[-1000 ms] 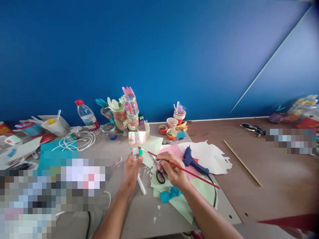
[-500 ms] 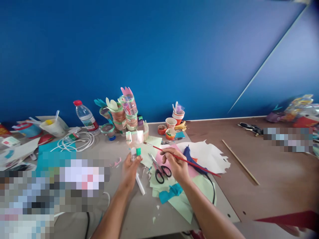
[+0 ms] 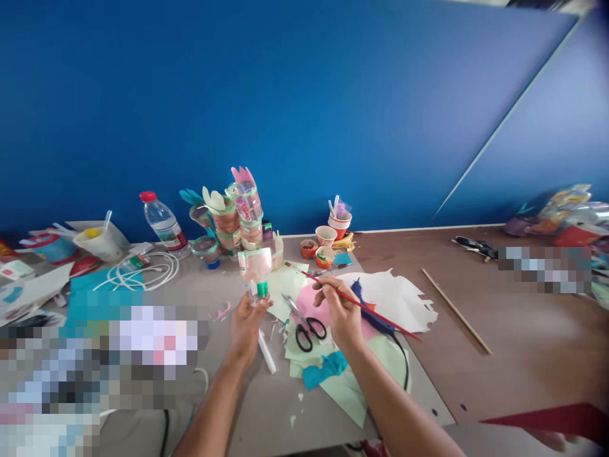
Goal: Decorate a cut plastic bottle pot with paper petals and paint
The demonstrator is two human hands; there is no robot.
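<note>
My left hand [image 3: 245,324] grips the green-capped neck of a cut-off clear plastic bottle top [image 3: 255,266], held upside down above the table. My right hand [image 3: 340,311] pinches a red-handled paintbrush [image 3: 361,304], whose bristle tip points left and sits a little to the right of the bottle piece. Black-handled scissors [image 3: 304,324] lie on pastel paper sheets [image 3: 333,374] between my two hands. A white glue stick [image 3: 266,352] rests just below my left hand.
A blue glue gun [image 3: 373,314] with its black cord lies on torn white paper [image 3: 404,295]. Decorated bottles [image 3: 238,216], a water bottle [image 3: 162,222], small paint cups [image 3: 326,244] and a white cable [image 3: 137,273] stand at the back. A wooden stick [image 3: 454,311] lies on the brown table at the right.
My right hand has carried the brush up and to the right, away from the bottle piece's cap. My left hand has raised the bottle piece slightly.
</note>
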